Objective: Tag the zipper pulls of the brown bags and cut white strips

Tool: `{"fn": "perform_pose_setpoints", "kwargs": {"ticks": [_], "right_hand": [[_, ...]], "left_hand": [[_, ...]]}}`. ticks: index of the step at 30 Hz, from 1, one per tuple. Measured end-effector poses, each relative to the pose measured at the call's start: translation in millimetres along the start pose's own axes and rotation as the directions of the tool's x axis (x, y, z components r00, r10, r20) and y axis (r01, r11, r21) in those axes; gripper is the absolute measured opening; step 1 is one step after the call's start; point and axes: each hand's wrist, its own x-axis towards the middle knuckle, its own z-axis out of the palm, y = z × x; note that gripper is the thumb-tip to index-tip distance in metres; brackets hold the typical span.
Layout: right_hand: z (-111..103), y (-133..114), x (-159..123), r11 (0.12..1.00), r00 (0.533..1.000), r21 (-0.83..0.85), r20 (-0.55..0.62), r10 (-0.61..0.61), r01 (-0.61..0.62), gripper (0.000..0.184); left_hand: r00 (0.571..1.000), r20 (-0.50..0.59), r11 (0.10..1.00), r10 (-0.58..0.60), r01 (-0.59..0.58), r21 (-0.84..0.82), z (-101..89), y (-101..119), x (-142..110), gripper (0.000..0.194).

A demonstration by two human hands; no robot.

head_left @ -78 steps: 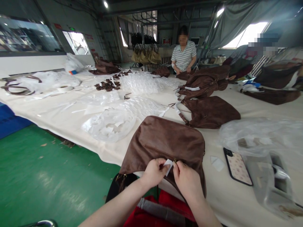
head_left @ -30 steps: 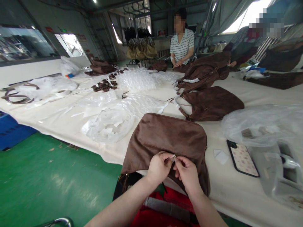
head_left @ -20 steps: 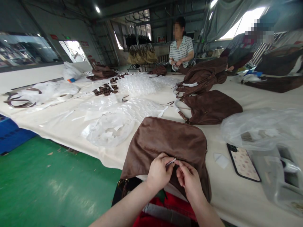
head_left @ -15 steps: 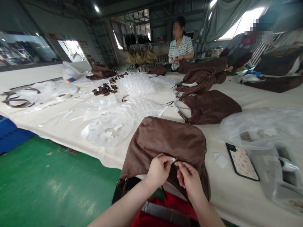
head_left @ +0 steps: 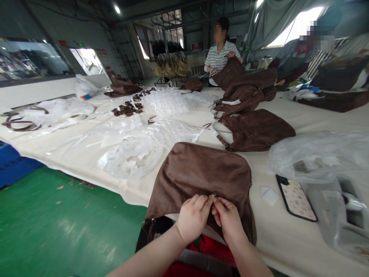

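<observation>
A brown leather bag [head_left: 201, 173] lies at the near edge of the cream-covered table [head_left: 86, 146], its lower part hanging over the edge. My left hand [head_left: 193, 216] and my right hand [head_left: 227, 217] press together at the bag's front zipper pull [head_left: 213, 195], fingers pinched closed. The white paper piece seen earlier is hidden under my fingers.
A phone in a patterned case [head_left: 296, 197] and a small white slip [head_left: 268, 194] lie right of the bag. Clear plastic bags [head_left: 319, 154], more brown bags [head_left: 253, 130] and white film [head_left: 135, 154] cover the table. A person in a striped shirt [head_left: 220, 57] lifts a bag at the far end.
My fingers closed tighter over the zipper pull and the white paper slipped out of sight. The person at the far end raised a brown bag.
</observation>
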Motion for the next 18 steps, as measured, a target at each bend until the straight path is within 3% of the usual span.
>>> {"fn": "perform_pose_setpoints", "kwargs": {"ticks": [3,8,9,11,12,14,15,16,18], "right_hand": [[0,1,0,1.000,1.000,0.018,0.005,-0.010,0.010,0.039],[0,2,-3,0.999,0.999,0.024,0.026,-0.027,0.026,0.041],[-1,2,-4,1.000,0.999,0.006,0.029,-0.029,0.029,0.041],[-1,1,-4,0.999,0.999,-0.035,0.036,-0.040,0.042,0.041],[-1,1,-3,0.997,0.998,-0.054,0.040,-0.047,0.049,0.042],[0,2,-2,0.994,0.998,-0.094,0.038,-0.058,0.062,0.045],[1,2,-1,0.991,0.998,-0.116,0.032,-0.062,0.065,0.047],[3,2,-1,0.989,0.998,-0.135,0.022,-0.066,0.068,0.049],[6,0,-2,0.981,0.997,-0.178,0.009,-0.078,0.079,0.050]], "left_hand": [[0.984,0.017,0.976,0.177,-0.178,0.123,1.3,-5,-8,0.038],[0.977,0.013,0.976,0.213,-0.213,0.041,-0.2,-8,-12,0.042],[0.985,0.008,0.985,0.171,-0.171,-0.033,-0.6,-7,-11,0.040],[0.999,0.016,0.964,-0.048,0.051,-0.260,-0.5,-4,-8,0.036],[0.976,0.064,0.892,-0.207,0.215,-0.398,0.0,-2,-5,0.035],[0.853,0.261,0.606,-0.452,0.509,-0.611,1.8,1,2,0.041],[0.791,0.368,0.467,-0.488,0.593,-0.656,2.5,1,6,0.044],[0.758,0.443,0.380,-0.480,0.634,-0.674,2.9,2,9,0.044],[0.772,0.471,0.378,-0.428,0.626,-0.683,3.1,1,13,0.036]]}}
